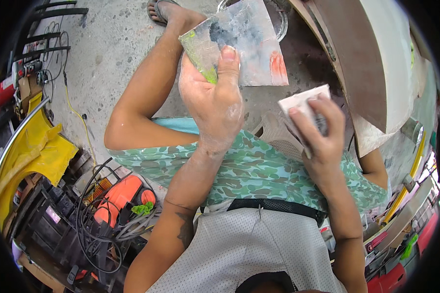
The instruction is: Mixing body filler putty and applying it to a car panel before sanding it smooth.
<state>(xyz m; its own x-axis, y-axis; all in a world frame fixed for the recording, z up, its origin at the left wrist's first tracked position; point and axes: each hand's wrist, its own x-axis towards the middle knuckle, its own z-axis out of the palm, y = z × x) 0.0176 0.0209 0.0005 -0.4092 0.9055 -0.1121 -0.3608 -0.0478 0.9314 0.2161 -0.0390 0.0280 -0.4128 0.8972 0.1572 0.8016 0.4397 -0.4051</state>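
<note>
My left hand (212,95), dusty white, grips a flat square board (242,41) smeared with grey, green and orange-red filler, thumb pressed on its face. It is held up in front of me, tilted. My right hand (318,139) holds a small folded piece of whitish sandpaper (303,102) between thumb and fingers, to the right of the board and apart from it. Beneath both hands are my knees in camouflage shorts (252,168), and my left foot in a sandal (164,10) rests on the concrete floor.
A large curved body panel, brown and off-white (376,63), stands at the right. A yellow fender (32,146) lies at the left. An orange power tool with coiled grey cables (120,198) sits on crates at lower left. A round container (278,19) stands behind the board.
</note>
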